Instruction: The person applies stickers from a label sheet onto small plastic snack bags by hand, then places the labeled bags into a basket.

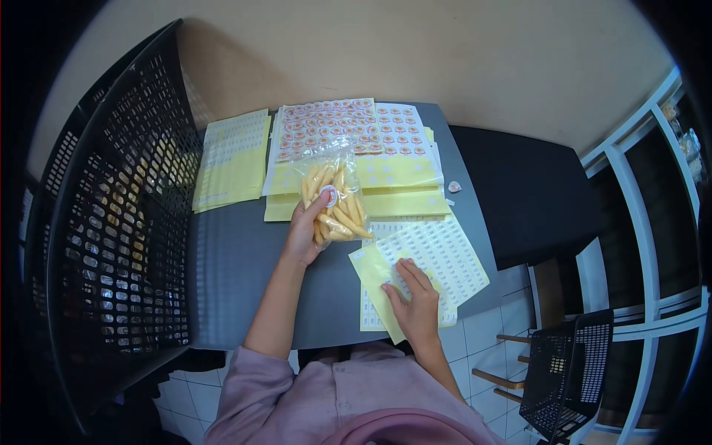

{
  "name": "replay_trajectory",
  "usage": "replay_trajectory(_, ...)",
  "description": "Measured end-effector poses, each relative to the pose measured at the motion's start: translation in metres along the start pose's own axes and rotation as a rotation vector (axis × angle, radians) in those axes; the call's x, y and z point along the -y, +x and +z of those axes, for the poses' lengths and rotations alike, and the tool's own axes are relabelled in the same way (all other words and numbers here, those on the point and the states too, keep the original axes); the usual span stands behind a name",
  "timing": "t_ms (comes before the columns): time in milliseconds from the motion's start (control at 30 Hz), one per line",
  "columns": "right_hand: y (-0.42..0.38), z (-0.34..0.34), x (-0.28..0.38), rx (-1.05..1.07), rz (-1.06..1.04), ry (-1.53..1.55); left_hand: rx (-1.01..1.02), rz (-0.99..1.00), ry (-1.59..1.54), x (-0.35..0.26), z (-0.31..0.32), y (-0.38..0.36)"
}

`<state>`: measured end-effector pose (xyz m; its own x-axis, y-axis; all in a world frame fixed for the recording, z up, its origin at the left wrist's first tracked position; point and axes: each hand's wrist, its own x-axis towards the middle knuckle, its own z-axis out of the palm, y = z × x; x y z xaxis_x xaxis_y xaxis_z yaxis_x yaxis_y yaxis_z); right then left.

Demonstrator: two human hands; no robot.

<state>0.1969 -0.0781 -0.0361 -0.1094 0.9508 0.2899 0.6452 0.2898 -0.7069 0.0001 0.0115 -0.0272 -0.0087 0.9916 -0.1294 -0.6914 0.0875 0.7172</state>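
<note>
One head cam, wide fisheye w/ dark corners, looks forward and steeply down from above, close over table (237, 259), wall beyond, floor tiles at btm

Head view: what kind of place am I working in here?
Probably a small snack packing or labelling station. The left hand holds a clear bag of snack sticks with a round sticker; sticker sheets cover the grey table, the right hand rests on a label sheet, and a black crate stands alongside.

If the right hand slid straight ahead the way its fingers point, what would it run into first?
The right hand lies flat on a sheet of small white labels, fingers pointing up the table. It would probably cross more of that sheet, then reach the yellow backing sheets beyond; depth is hard to judge.
</note>
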Motion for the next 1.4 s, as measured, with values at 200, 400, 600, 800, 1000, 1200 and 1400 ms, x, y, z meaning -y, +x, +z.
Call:
replay_trajectory(200,-0.002,0.004,-0.006,-0.039,-0.012,0.007,0.009,-0.030,-0.024,0.000,0.002,-0.001)
replay_trajectory(400,-0.007,-0.024,0.015,0.074,-0.080,-0.211,0.072,-0.117,-0.109,-0.003,0.000,-0.005)
replay_trajectory(600,-0.043,-0.048,0.018,0.292,-0.136,-0.209,0.019,-0.009,0.047,-0.004,0.005,-0.006)
replay_trajectory(800,-0.057,-0.051,-0.008,0.182,-0.297,-0.102,-0.040,0.212,0.247,0.002,0.012,-0.007)
replay_trajectory(1000,-0.043,-0.046,0.001,-0.221,-0.143,0.021,-0.080,0.515,0.536,-0.012,0.009,-0.008)
replay_trajectory(1200,-0.025,-0.030,0.005,-0.618,-0.098,0.315,-0.010,0.368,0.680,-0.015,0.003,-0.012)
replay_trajectory(1400,-0.022,0.007,0.004,-0.370,-0.463,0.247,0.319,0.110,0.828,0.011,0.020,-0.023)
